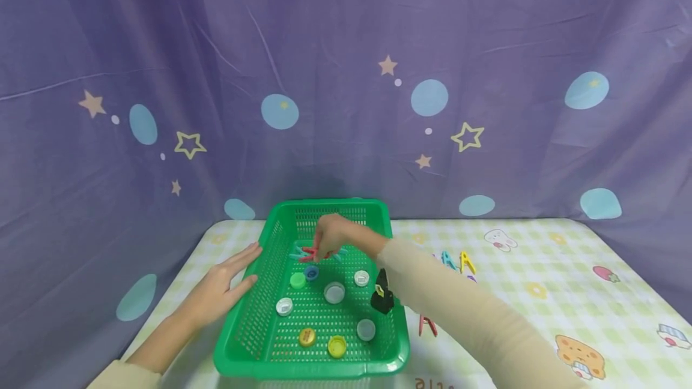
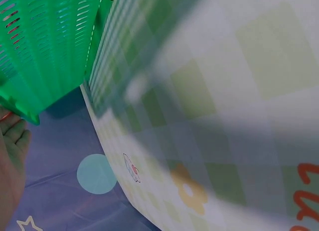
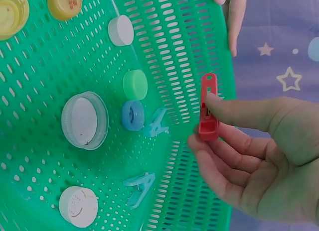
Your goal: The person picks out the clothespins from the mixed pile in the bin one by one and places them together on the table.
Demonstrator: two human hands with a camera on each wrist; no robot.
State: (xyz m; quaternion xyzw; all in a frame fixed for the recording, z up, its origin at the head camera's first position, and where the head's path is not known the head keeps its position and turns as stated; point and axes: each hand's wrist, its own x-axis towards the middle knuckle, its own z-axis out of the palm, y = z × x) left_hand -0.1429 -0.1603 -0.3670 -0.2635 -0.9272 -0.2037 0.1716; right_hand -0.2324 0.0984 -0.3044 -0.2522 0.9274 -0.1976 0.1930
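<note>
My right hand [image 1: 334, 236] is over the far part of a green plastic basket [image 1: 397, 317]. In the right wrist view its thumb and fingers pinch a red clothespin [image 3: 209, 109]. Two light-blue clothespins [image 3: 139, 188] lie in the basket below that hand. Nearby are a blue bottle cap [image 3: 133, 115] and a green bottle cap [image 3: 135, 84]. My left hand [image 1: 218, 286] rests against the basket's left rim with its fingers extended. Only part of it shows in the left wrist view, at the left edge.
Several other caps lie in the basket, among them a yellow cap [image 1: 337, 346] and a clear lid [image 1: 334, 292]. Right of the basket, on the checked tablecloth [image 1: 519, 311], are a yellow clothespin [image 1: 467, 262], a blue one [image 1: 448, 259] and a red one [image 1: 427, 325]. A purple curtain [image 1: 335, 155] hangs behind.
</note>
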